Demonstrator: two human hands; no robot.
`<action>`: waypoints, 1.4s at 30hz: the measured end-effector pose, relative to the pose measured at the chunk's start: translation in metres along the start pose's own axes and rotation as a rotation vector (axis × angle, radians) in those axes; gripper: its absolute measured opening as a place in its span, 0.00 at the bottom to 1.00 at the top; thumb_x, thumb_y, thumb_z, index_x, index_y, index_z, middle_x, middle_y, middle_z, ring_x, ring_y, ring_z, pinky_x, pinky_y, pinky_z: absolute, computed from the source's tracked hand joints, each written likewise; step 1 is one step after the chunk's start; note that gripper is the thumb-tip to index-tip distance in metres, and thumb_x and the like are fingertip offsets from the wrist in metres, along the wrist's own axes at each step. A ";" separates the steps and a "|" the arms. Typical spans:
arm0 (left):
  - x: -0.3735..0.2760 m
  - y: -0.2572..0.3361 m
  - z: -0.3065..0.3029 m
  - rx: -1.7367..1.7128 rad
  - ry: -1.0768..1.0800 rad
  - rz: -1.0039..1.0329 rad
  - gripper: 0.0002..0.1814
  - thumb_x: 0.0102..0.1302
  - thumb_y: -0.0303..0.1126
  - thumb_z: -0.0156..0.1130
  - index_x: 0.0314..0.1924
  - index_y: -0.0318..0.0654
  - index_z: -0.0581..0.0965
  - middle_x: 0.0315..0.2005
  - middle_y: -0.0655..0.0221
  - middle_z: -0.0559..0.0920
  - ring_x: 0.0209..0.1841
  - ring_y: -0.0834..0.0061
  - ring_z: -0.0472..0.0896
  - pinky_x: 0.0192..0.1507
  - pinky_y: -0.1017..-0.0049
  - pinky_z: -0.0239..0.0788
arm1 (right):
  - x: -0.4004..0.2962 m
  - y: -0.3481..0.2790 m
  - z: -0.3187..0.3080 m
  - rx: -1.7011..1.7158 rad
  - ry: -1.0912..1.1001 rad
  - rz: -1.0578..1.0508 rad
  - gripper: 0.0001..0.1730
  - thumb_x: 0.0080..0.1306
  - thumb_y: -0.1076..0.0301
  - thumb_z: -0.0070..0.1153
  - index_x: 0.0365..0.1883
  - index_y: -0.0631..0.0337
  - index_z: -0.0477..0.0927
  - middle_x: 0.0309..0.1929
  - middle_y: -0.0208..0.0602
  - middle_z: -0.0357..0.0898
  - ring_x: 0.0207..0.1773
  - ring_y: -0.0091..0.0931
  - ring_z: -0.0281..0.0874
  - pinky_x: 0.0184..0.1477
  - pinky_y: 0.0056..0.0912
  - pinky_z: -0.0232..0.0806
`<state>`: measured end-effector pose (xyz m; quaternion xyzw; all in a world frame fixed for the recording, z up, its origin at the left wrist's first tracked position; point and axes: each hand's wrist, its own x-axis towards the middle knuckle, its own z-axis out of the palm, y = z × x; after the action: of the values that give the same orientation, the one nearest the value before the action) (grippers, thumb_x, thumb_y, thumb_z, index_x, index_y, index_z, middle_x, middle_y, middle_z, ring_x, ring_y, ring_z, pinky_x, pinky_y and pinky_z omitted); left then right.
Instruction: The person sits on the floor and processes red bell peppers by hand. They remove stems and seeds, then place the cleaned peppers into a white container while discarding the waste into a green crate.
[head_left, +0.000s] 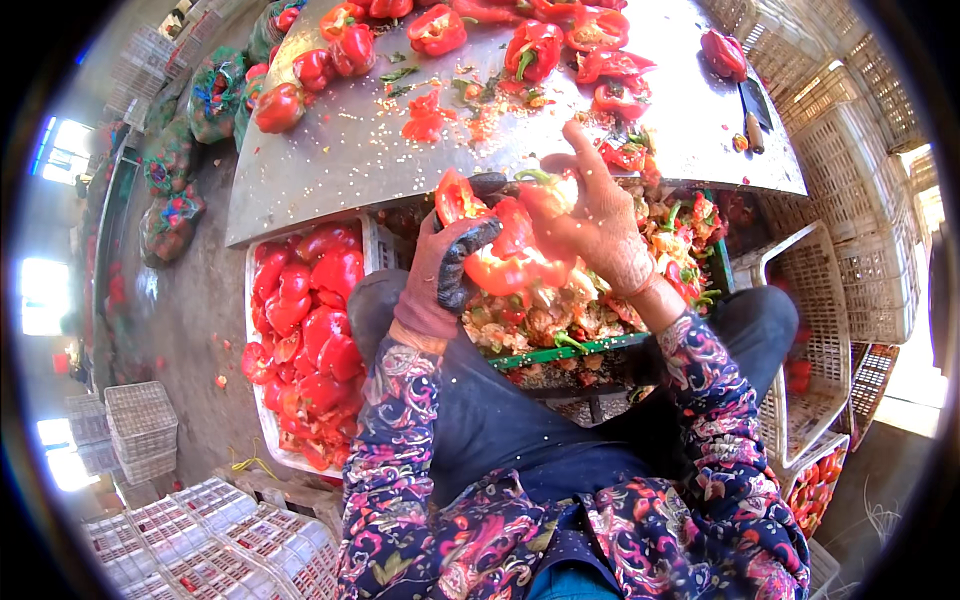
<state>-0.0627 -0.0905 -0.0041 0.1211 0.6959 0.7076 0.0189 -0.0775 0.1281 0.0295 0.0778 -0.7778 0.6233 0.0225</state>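
My left hand (442, 274), in a glove with dark coated fingers, grips a torn-open red bell pepper (510, 262) above my lap. My right hand (600, 217) is against the pepper's pale core (551, 196) with its green stem, index finger extended; blur hides the exact grip. Below both hands is a green-edged bin (577, 351) heaped with seedy cores and stems (555, 311). To the left, a white plastic crate (259, 420) holds cleaned red pepper pieces (315, 337).
Whole and opened peppers (437, 31) lie on the metal table (315, 172) among scattered seeds. A wooden-handled tool (754, 135) rests at its right side. Stacked plastic crates (847, 180) stand right, others (217, 540) lower left. Net sacks (216, 94) sit on the floor at left.
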 end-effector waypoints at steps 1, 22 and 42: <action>0.004 0.008 0.006 -0.061 0.003 -0.017 0.19 0.66 0.24 0.62 0.57 0.30 0.75 0.47 0.66 0.82 0.48 0.76 0.82 0.50 0.73 0.76 | -0.001 -0.003 -0.006 -0.126 -0.044 -0.043 0.45 0.52 0.70 0.68 0.70 0.56 0.66 0.46 0.36 0.81 0.39 0.21 0.80 0.43 0.28 0.73; 0.010 0.009 0.051 0.080 0.220 -0.261 0.13 0.63 0.24 0.59 0.48 0.34 0.81 0.37 0.72 0.83 0.37 0.84 0.79 0.39 0.79 0.72 | 0.012 0.002 0.007 -0.657 0.043 -0.062 0.24 0.57 0.59 0.64 0.49 0.63 0.78 0.31 0.41 0.83 0.30 0.37 0.83 0.29 0.38 0.74; 0.013 0.021 0.031 -0.528 0.134 -0.554 0.18 0.61 0.22 0.61 0.53 0.28 0.74 0.37 0.60 0.84 0.31 0.64 0.86 0.24 0.68 0.81 | 0.021 0.010 -0.098 0.046 0.373 0.112 0.24 0.59 0.67 0.67 0.53 0.67 0.80 0.36 0.31 0.83 0.34 0.17 0.78 0.37 0.20 0.72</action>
<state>-0.0658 -0.0581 0.0188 -0.1271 0.4961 0.8367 0.1943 -0.1057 0.2230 0.0448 -0.0819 -0.7488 0.6447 0.1299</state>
